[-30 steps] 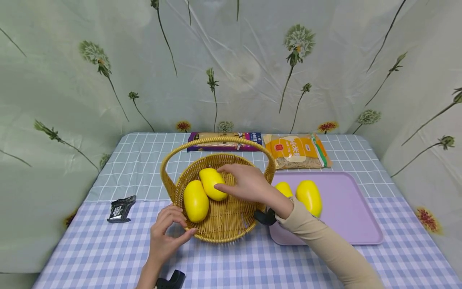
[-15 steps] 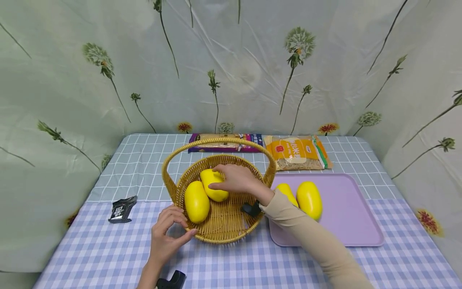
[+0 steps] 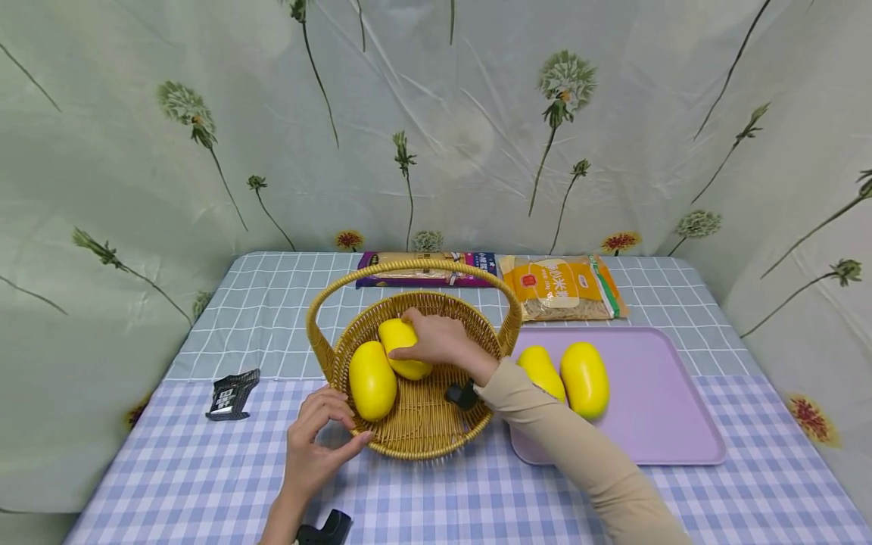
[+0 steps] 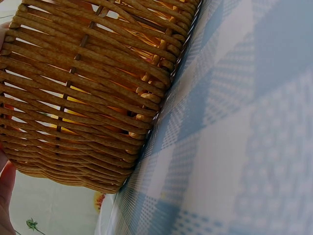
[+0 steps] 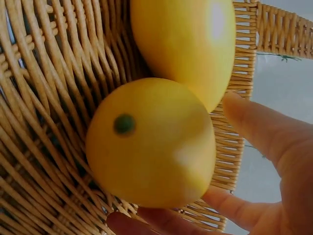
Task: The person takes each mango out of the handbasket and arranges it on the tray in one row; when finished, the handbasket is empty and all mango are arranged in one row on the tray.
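A wicker basket [image 3: 436,439] with a tall arched handle stands mid-table and holds two yellow mangoes. My left hand [image 3: 316,446] holds its near-left rim, fingers on the side and thumb along the front; the basket's woven wall [image 4: 83,98] fills much of the left wrist view. Inside, my right hand [image 3: 439,339] grips the farther mango [image 3: 402,369], thumb on the near side and fingers over the far side. In the right wrist view this mango [image 5: 151,147] shows its green stem spot. The other mango [image 3: 372,382] lies against it on the left.
Right of the basket, a purple tray [image 3: 668,409] bears two mangoes [image 3: 584,378], partly behind the right sleeve [image 3: 572,446]. Behind lie an orange food bag [image 3: 562,288] and a purple packet [image 3: 429,280]. A small black packet [image 3: 232,395] lies at left on the checked cloth.
My right hand has moved slightly left and closed around the farther mango, its wrist now lower inside the basket. The left hand stays on the rim, and the mangoes lie where they were.
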`<state>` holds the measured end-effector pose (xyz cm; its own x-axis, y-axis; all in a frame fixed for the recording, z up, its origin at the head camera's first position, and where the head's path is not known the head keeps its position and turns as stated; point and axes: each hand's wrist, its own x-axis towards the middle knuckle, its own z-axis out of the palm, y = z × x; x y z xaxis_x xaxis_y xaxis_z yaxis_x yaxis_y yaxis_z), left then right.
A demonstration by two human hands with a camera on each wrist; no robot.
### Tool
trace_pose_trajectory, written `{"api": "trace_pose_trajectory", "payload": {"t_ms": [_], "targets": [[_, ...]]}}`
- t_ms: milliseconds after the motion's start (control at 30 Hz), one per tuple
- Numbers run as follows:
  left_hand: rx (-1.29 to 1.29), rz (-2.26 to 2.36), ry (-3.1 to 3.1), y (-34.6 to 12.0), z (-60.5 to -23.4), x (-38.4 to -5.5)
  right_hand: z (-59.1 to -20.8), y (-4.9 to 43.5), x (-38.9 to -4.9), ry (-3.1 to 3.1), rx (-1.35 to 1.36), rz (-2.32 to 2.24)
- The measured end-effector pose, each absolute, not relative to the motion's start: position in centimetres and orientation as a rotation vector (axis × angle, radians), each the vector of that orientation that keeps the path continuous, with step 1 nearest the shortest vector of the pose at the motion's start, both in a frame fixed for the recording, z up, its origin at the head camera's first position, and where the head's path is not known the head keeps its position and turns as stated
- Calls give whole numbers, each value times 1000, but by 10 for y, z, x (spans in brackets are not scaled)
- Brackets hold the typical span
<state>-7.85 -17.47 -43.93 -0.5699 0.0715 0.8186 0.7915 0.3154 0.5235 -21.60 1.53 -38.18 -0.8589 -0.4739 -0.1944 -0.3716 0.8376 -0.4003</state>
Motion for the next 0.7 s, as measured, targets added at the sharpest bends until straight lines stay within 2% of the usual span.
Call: {"api": "trace_pose_trajectory", "payload": {"t_ms": [700], "targets": [[-754, -1299, -1890, -175, -439, -79, -390, 22, -216, 2693, -598, -553]]}}
